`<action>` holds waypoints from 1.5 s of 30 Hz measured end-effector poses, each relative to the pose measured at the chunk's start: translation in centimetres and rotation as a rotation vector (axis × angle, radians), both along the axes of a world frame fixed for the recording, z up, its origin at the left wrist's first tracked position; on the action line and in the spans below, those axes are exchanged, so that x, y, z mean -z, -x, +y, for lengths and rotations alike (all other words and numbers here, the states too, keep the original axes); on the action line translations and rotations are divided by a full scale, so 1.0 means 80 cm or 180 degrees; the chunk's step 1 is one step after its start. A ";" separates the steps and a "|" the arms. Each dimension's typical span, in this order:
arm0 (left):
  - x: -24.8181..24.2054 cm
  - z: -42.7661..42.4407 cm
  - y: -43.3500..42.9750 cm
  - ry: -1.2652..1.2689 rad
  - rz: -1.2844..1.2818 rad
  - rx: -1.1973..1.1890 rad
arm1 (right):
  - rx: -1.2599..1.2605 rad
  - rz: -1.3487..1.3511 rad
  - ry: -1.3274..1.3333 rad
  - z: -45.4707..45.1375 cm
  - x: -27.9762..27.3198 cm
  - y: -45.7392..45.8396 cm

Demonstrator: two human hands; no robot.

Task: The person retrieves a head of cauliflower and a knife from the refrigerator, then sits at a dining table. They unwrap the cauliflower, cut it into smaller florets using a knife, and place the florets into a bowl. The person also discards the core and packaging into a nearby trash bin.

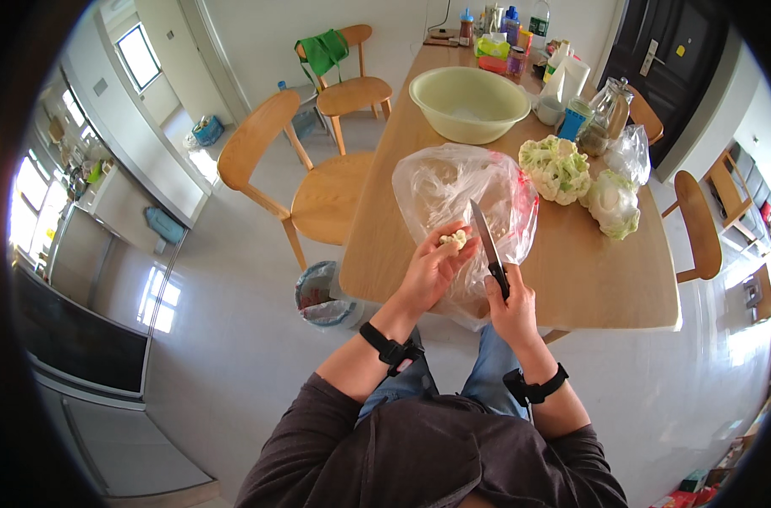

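Between the fingers of my left hand (431, 263) is a small cauliflower floret (454, 239). My right hand (512, 305) grips a kitchen knife (486, 238) by its black handle, the blade pointing up and away from me. Both hands are above a clear plastic bag (445, 171) with red print, spread flat at the table's near edge. Small pale crumbs lie on the bag. Right of it sits a large piece of cauliflower (555, 169), touching or nearly touching a second pale head of vegetable (614, 204).
A pale green plastic basin (469, 105) stands beyond the bag on the wooden table (604, 286). A glass pitcher (607, 114), a mug (549, 110) and several bottles crowd the right and far end. Left are wooden chairs (331, 197) and a lined waste bin (325, 295) on the floor.
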State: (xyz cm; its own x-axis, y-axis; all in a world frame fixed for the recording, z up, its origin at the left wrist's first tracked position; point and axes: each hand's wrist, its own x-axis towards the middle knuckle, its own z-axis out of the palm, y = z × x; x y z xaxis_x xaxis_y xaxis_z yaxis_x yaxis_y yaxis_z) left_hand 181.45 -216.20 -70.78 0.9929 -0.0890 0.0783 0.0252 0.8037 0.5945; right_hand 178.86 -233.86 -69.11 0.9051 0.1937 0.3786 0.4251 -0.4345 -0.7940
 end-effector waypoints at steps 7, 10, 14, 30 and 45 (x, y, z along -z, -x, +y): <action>-0.067 0.053 0.058 -0.0206 0.0079 -0.0496 | 0.0035 0.0384 -0.0243 -0.013 -0.019 0.016; -0.109 0.081 0.078 -0.0380 0.0063 -0.0767 | 0.0030 0.0442 -0.0299 -0.022 -0.024 0.023; -0.163 0.113 0.104 -0.0609 0.0022 -0.1048 | -0.0053 0.0151 -0.0512 -0.035 -0.022 0.033; -0.410 0.098 0.075 -0.1840 -0.0786 -0.1480 | 0.0744 -0.0131 -0.0734 -0.225 -0.054 0.080; -0.368 -0.020 -0.315 -0.1730 -0.0653 -0.0909 | 0.1904 0.0305 -0.0182 -0.366 -0.038 0.102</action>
